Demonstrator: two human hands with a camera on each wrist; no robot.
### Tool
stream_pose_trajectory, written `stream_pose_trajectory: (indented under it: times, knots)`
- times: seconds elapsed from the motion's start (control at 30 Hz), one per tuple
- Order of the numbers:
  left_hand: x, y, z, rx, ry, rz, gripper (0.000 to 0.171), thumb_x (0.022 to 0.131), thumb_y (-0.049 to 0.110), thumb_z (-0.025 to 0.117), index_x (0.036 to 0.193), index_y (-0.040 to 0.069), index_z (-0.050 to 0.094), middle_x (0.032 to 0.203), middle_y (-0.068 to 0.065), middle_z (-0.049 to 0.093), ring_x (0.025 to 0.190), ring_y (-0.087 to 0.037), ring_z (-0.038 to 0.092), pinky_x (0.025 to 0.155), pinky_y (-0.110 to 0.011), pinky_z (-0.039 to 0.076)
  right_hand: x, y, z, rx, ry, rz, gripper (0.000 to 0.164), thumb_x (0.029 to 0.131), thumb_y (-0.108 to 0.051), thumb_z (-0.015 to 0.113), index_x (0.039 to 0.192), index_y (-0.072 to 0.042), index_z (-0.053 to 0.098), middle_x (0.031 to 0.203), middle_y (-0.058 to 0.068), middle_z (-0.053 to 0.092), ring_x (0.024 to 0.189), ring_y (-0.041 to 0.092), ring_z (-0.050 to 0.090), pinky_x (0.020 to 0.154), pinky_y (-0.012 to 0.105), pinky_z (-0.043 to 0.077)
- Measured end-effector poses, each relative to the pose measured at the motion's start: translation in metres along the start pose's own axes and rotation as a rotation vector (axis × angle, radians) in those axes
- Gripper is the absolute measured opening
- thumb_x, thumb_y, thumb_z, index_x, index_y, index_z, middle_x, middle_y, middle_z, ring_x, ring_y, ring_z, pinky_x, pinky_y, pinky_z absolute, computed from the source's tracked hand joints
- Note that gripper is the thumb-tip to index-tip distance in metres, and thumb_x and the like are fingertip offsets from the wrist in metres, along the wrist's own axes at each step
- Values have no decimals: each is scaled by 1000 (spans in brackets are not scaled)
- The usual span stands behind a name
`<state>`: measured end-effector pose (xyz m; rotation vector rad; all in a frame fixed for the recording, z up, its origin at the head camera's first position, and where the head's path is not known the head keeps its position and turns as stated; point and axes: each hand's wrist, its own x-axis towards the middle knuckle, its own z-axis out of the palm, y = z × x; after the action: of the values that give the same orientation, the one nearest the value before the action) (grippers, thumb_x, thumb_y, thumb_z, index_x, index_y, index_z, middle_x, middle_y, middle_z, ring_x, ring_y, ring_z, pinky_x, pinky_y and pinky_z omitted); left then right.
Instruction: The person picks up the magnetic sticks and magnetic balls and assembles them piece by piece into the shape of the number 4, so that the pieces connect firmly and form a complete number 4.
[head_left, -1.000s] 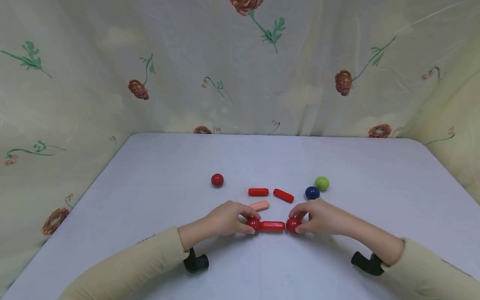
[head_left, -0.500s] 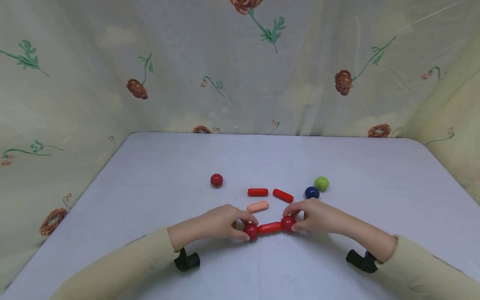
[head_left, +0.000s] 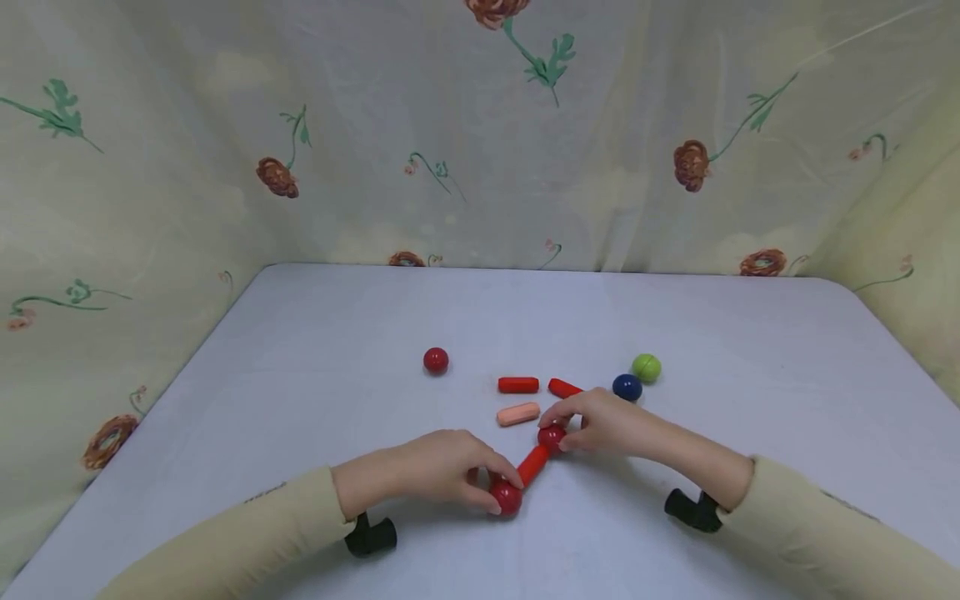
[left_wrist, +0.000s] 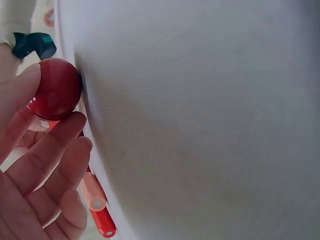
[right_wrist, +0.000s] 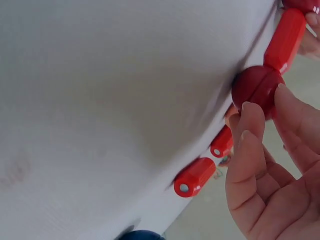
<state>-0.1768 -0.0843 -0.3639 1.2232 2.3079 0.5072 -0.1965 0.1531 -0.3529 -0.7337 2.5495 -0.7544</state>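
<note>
My left hand [head_left: 457,471] pinches a dark red ball [head_left: 506,497] between thumb and fingers, down at the tabletop. Another dark red ball [right_wrist: 255,90] is pinched by my right hand [head_left: 603,423], farther back and to the right. Between the two balls runs a bright red faceted rod [head_left: 532,467], its ends right at both of them, slanting away from the left ball up to the right one. In the left wrist view the held ball [left_wrist: 59,90] shows thumb and fingertips on its sides.
Behind the hands lie a peach rod [head_left: 518,414], a red rod [head_left: 518,385] and a second red rod [head_left: 564,388], partly covered by the right hand. A red ball [head_left: 436,361] sits farther left; a blue ball [head_left: 627,387] and a green ball [head_left: 647,367] sit right on the white table [head_left: 337,333].
The rod with its two balls has swung from lying sideways to a steep slant. My left hand came nearer the front edge; my right hand shifted left and slightly back.
</note>
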Motion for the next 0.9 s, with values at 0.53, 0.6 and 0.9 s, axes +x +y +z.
stream_pose_trajectory:
  times: [0.53,0.6,0.9]
  knots:
    - [-15,-2,3,-59,-9,-55,31,80,26,71,111,26,65,89,16,64,65,1,49,62,-15,44,39,-5,1,-97,29,74,29,80,-11,69,109,-8,65,89,4,64,75,14,54,65,24,49]
    - [-16,-2,4,-66,-6,-56,31,80,26,71,111,26,65,89,16,64,65,1,50,62,-15,44,43,-6,3,-131,34,83,26,80,-12,69,105,-9,66,89,4,64,77,14,54,68,26,49]
    - [-18,0,4,-67,2,-59,31,79,25,71,110,25,65,89,15,64,66,1,50,62,-14,44,52,-11,6,-139,26,115,10,81,-12,68,91,-10,69,78,1,60,75,15,50,68,27,45]
